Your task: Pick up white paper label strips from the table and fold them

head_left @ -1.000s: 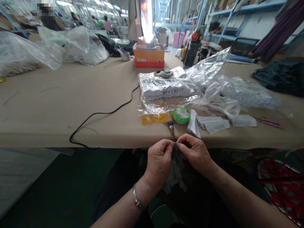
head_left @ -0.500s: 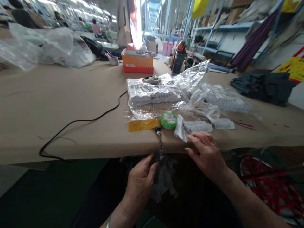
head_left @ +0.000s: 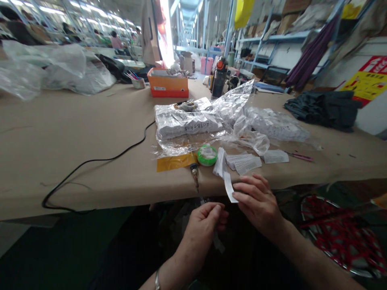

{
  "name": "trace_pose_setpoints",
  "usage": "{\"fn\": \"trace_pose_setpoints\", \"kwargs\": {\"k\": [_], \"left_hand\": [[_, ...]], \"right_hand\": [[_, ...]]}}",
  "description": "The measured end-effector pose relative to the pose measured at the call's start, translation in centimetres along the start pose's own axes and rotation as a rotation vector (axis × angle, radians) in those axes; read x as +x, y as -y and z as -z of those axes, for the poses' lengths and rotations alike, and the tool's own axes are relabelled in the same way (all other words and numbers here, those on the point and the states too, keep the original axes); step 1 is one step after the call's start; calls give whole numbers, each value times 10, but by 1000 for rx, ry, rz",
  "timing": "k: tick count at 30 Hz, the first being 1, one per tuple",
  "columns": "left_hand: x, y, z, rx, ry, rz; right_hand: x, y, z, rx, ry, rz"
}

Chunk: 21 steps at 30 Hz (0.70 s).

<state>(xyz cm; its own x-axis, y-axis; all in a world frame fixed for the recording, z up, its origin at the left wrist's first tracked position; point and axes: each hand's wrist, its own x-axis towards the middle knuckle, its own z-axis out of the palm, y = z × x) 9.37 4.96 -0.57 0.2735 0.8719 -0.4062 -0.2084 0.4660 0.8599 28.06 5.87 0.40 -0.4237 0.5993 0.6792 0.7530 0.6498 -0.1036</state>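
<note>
My right hand (head_left: pixel 255 199) holds a white label strip (head_left: pixel 229 187) by its lower end, at the table's front edge. My left hand (head_left: pixel 208 219) is closed in a pinch below the edge; a pale translucent strip (head_left: pixel 218 243) hangs beneath it, and what its fingertips grip is hidden. Between the hands and a yellow tape patch (head_left: pixel 173 162), a soldering-iron-like tool (head_left: pixel 195 176) points over the edge. A green round container (head_left: pixel 207 154) stands beside it. Right of that lie a folded stack of labels (head_left: pixel 220 162) and a fanned stack (head_left: pixel 244 162).
Clear plastic bags of white bundles (head_left: pixel 190 125) lie behind the labels. A black cable (head_left: pixel 109 158) curves across the left. Farther back stand an orange box (head_left: pixel 168 84) and a dark bottle (head_left: pixel 219 78). A basket of red strips (head_left: pixel 338 237) is at lower right.
My right hand has taken hold of a label strip and drawn it toward the edge. My left hand has moved right and its fingers have closed. The view has shifted slightly.
</note>
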Motion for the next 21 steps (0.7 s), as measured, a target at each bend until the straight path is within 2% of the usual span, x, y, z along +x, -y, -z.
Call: {"fn": "trace_pose_setpoints", "kwargs": {"k": [3,5,7,10,12,15,17,21], "left_hand": [[4,-4,-18,-406,118,138],[9,-4,-25,-482,99,138],[14,-3,-29,-444,20,138],[17,-2,-28,-310,-74,174],[16,-1,-26,-229,-92,189],[14,1,-23,-169,-90,195],[14,2,-23,-146,-93,205],[14,1,-25,-172,-68,235]], "right_hand": [[-9,22,9,81,78,70],[-13,28,11,119,122,94],[-14,21,10,116,138,61],[-10,-6,4,-27,117,-130],[-8,-26,-1,-171,145,-240],[-11,-47,-7,-271,200,-259],[-15,-55,-8,-237,157,-242],[-19,-56,-4,-47,-41,-247]]}}
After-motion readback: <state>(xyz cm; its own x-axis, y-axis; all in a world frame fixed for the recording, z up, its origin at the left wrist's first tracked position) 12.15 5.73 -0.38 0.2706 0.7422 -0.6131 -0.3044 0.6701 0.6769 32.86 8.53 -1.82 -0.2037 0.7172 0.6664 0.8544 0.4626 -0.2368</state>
